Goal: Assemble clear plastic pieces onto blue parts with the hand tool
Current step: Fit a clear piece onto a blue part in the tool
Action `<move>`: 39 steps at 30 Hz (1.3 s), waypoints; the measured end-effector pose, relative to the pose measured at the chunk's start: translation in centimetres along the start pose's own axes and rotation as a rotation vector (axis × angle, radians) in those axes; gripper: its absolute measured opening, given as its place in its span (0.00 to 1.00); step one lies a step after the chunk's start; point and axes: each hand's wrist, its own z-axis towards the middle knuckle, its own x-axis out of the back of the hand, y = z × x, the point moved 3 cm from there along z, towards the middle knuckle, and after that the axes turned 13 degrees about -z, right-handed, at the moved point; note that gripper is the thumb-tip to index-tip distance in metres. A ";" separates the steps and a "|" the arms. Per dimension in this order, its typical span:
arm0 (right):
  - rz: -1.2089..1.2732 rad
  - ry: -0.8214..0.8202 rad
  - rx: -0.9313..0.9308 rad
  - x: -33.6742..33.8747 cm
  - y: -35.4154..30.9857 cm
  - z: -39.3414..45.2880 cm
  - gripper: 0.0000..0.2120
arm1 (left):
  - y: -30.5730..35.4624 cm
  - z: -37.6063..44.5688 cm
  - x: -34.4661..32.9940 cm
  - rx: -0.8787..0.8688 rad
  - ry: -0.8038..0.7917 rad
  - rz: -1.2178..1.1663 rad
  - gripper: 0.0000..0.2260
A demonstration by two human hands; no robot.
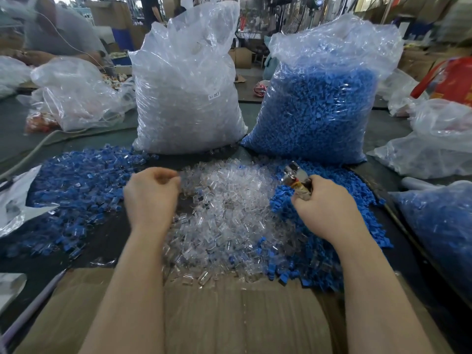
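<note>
A heap of loose clear plastic pieces (229, 215) lies in the middle of the table. Loose blue parts (329, 190) are piled to its right. A pile of blue parts with clear pieces on them (76, 185) spreads at the left. My left hand (150, 195) hovers over the left edge of the clear heap with its fingers curled; whether it holds a piece is hidden. My right hand (324, 208) grips the metal hand tool (297, 178), whose jaws point up and away over the blue pile.
Two tall plastic bags stand behind the piles: clear pieces (186, 98) at the left, blue parts (319, 106) at the right. A cardboard sheet (229, 315) lies under my forearms. More bags (434, 221) crowd the right edge, and another person works at the far left.
</note>
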 end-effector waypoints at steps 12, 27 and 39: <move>-0.090 -0.045 -0.114 -0.5 1.1 0.1 0.11 | -2.4 0.8 1.8 0.138 -0.005 0.518 0.15; -0.217 -0.071 -0.233 -0.3 1.3 -0.4 0.08 | -1.5 0.8 -0.3 0.187 -0.352 0.580 0.09; -0.250 -0.113 -0.208 -1.4 1.1 -0.4 0.13 | -0.7 -0.6 -2.9 0.062 -0.581 0.544 0.08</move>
